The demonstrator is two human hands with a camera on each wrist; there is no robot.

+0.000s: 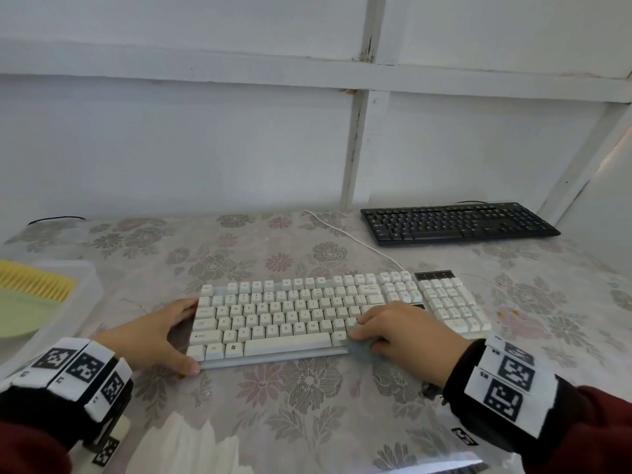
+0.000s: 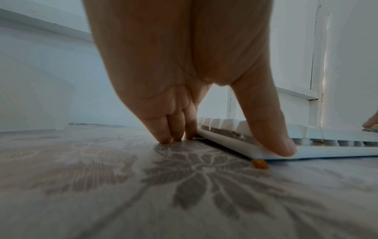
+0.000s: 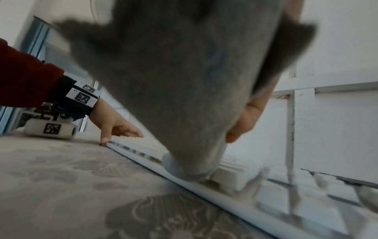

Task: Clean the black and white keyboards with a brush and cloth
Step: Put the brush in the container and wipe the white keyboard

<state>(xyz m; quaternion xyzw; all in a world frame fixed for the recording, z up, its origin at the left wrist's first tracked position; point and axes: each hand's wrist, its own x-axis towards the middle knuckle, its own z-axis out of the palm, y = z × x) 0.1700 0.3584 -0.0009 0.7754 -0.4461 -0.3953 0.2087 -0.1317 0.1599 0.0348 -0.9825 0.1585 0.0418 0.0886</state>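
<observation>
The white keyboard (image 1: pixel 290 316) lies in the middle of the flowered tablecloth. My left hand (image 1: pixel 178 336) braces its left end: the thumb (image 2: pixel 276 137) presses the front corner, and the fingertips (image 2: pixel 165 137) touch the table beside the edge. My right hand (image 1: pixel 393 333) holds a grey cloth (image 1: pixel 364 348) against the keys near the right end of the bottom row. In the right wrist view the cloth (image 3: pixel 174 80) hides most of that hand. The black keyboard (image 1: pixel 458 222) sits at the back right, untouched. A brush (image 1: pixel 37 280) with yellow bristles lies at the left.
The brush rests in a clear plastic container (image 1: pixel 85 268) at the table's left edge. A white cable (image 1: pixel 355 241) runs from the white keyboard towards the wall. An orange crumb (image 2: pixel 259 164) lies by its front left corner, and more crumbs (image 1: pixel 501 314) lie to its right.
</observation>
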